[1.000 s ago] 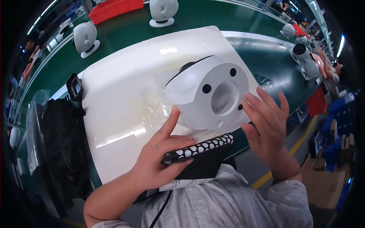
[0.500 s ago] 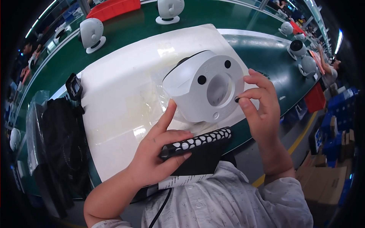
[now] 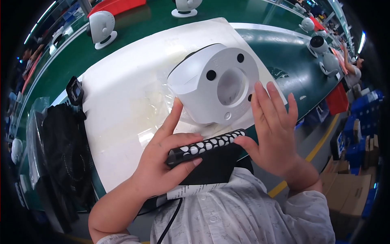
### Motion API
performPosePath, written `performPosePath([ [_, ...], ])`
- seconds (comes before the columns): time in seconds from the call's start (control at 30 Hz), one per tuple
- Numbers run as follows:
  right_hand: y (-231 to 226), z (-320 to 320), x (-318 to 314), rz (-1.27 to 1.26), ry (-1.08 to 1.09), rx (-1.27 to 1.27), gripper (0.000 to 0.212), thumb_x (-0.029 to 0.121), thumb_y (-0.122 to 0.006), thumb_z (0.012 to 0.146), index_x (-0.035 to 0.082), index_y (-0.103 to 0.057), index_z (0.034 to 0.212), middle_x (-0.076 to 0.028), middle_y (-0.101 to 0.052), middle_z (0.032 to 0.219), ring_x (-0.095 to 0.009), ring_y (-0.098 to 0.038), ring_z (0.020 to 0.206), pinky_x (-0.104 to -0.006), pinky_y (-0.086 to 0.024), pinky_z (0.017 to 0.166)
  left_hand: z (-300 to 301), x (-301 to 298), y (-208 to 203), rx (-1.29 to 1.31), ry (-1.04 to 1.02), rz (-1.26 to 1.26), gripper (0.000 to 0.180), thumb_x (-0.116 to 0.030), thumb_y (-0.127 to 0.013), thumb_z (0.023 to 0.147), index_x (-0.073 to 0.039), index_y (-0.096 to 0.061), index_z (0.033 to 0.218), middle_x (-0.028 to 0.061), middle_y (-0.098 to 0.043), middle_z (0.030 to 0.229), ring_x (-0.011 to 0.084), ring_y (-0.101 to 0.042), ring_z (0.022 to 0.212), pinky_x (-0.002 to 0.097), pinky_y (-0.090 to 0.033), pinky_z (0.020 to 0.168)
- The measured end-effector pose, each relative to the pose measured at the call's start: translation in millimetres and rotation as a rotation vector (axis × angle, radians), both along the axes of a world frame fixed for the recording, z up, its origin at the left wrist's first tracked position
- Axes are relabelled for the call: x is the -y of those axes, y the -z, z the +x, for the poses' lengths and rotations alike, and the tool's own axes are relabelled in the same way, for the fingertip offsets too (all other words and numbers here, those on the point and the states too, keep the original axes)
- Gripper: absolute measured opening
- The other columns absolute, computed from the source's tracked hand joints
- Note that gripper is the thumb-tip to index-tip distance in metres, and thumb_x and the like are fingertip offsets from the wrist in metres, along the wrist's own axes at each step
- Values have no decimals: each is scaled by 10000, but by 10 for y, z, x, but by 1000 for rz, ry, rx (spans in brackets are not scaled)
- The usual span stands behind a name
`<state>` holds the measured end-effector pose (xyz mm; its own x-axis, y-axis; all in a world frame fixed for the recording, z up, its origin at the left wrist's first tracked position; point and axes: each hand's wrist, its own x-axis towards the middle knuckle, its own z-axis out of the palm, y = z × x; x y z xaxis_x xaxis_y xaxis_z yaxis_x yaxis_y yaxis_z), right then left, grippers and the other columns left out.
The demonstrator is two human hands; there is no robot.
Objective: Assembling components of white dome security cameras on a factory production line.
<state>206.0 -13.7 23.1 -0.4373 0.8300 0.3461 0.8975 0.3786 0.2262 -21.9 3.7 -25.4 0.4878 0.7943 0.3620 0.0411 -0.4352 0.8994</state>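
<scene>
A white rounded device (image 3: 189,81) lies tilted, its ring-shaped base (image 3: 215,107) facing me around a round hollow. Two black round pads (image 3: 211,75) show plainly on the base; a third pad at its right edge is partly hidden by my fingers. My left hand (image 3: 158,160) is closed on a folded black sticker sheet (image 3: 207,145) with rows of white round spots, its forefinger stretched to the device's lower left side. With fingers stretched out, my right hand (image 3: 272,130) has its fingertips by the third pad. Its thumb is at the sheet's right end.
Beneath the device is a white board (image 3: 118,105) on the green bench (image 3: 278,44). A black bag (image 3: 67,142) and a small black frame-like object (image 3: 74,91) are on the left. Similar white devices (image 3: 102,29) stand farther off. Cardboard boxes (image 3: 345,193) are at the right.
A black pad pinched in my right hand is now on the base's right edge. The right fingers have opened out flat, and the thumb has moved down to the sticker sheet.
</scene>
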Motion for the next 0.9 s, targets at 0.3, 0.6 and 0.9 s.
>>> performPosePath([
  [0.3, 71, 164, -101, 8, -136, -310, 384, 335, -554, 793, 110, -561, 1104, -129, -409, 1278, -303, -349, 1202, -441, -169, 987, -23, 27, -6, 16, -59, 68, 371, 55, -649, 662, -72, -576, 1004, 271, -218, 1359, 241, -530, 1056, 269, -430, 801],
  [0.6, 81, -190, -18, 26, -411, -655, 218, 156, -705, 612, 139, -633, 816, -52, -520, 1150, -286, -420, 1113, -403, -281, 896, 13, 34, 70, 181, -70, 69, 298, 88, -631, 652, -33, -559, 914, 292, -256, 1329, 227, -620, 874, 274, -486, 722],
  [0.9, 263, -200, -13, 225, -514, -658, 190, 107, -708, 556, 162, -613, 711, 32, -527, 1038, -203, -455, 1013, -345, -310, 787, 37, 67, -43, 142, -8, 12, 177, 89, -580, 663, -15, -564, 805, 340, -174, 1333, 287, -590, 953, 311, -490, 774],
])
